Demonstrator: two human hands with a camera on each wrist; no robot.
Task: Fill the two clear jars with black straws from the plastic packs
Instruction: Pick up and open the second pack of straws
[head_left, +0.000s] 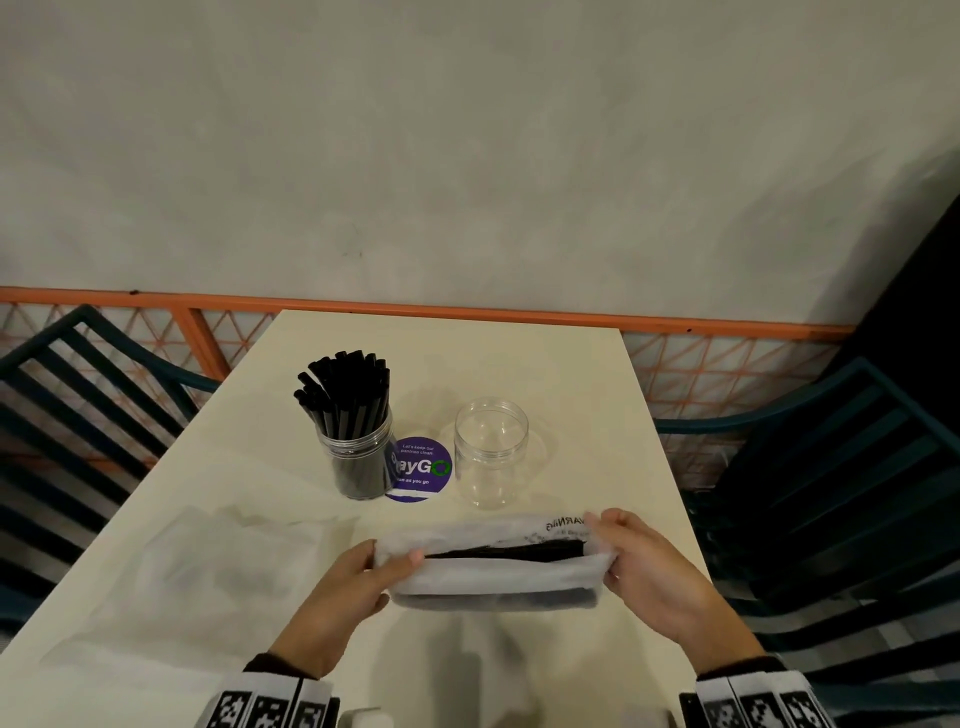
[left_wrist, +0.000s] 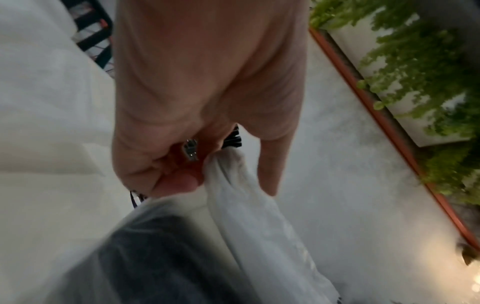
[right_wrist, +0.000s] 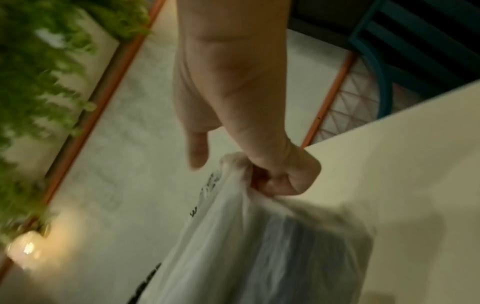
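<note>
Above the near part of the cream table (head_left: 582, 374), both hands hold a cloudy plastic pack (head_left: 493, 577) of black straws (head_left: 509, 550), its mouth pulled wide. My left hand (head_left: 363, 577) pinches the pack's left end (left_wrist: 233, 185). My right hand (head_left: 634, 561) grips the right end (right_wrist: 233, 185) in curled fingers. Behind the pack stand two clear jars. The left jar (head_left: 361, 462) is packed with upright black straws (head_left: 345, 389). The right jar (head_left: 491, 452) holds nothing.
A purple round sticker (head_left: 421, 467) lies between the jars. A flat see-through plastic pack (head_left: 223, 561) lies on the table's left half. Dark blue chairs (head_left: 831, 493) stand on both sides, with an orange rail (head_left: 467, 312) and a grey wall behind.
</note>
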